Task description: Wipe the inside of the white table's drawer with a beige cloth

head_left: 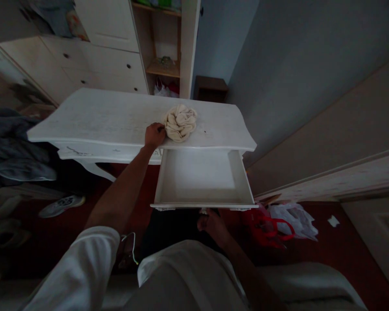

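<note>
A coiled cream cloth lies bunched on top of the white table. My left hand rests on the tabletop with its fingers curled against the cloth's left edge; what they pinch, if anything, is hidden. Below the tabletop, a white drawer is pulled well out toward me, and its inside is bare. At the middle of the drawer's front, my right hand is closed at the small pale knob, in shadow.
Red and white bags sit on the red floor to the right of the drawer. On the left are a grey garment and a shoe. Behind the table stands a white cabinet with shelves, and a wall runs along the right.
</note>
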`<move>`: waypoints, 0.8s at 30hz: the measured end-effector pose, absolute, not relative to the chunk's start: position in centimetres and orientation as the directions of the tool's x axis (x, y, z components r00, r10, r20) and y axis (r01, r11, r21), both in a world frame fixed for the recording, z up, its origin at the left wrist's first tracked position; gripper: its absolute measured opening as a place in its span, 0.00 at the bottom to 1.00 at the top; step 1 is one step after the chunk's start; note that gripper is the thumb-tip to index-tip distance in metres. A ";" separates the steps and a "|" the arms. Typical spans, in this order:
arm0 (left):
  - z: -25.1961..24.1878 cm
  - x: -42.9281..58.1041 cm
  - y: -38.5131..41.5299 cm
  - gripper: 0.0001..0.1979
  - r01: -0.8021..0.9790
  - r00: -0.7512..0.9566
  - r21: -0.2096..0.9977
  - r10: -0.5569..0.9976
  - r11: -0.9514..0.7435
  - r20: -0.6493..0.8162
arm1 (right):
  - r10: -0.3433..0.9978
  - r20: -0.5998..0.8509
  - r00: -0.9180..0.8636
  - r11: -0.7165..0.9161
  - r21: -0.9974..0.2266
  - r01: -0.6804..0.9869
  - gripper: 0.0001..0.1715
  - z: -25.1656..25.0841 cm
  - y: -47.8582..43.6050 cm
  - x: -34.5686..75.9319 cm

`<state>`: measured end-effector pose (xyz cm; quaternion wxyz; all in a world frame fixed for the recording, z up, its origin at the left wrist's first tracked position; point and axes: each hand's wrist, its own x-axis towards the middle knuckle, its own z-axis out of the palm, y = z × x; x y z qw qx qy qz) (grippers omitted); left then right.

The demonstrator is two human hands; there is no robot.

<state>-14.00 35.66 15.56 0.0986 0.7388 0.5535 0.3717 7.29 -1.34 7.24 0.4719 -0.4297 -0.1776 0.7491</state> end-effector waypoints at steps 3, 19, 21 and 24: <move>15.5 -14.0 35.8 0.14 0.744 0.108 0.560 0.892 -0.365 0.439 | 0.851 -0.490 -0.186 -0.504 -0.666 -0.549 0.24 7.8 -0.9 7.0; 15.7 -13.9 35.2 0.14 0.731 0.108 0.577 0.897 -0.365 0.429 | 0.840 -0.543 0.020 -0.446 -0.711 -0.544 0.20 8.1 6.2 7.5; 15.7 -13.9 35.2 0.14 0.737 0.112 0.570 0.898 -0.362 0.426 | 0.823 -0.565 0.062 -0.443 -0.706 -0.553 0.18 8.2 7.5 7.8; 15.7 -13.9 35.2 0.14 0.750 0.120 0.557 0.902 -0.357 0.416 | 0.817 -0.570 0.086 -0.434 -0.706 -0.560 0.16 8.6 9.4 7.9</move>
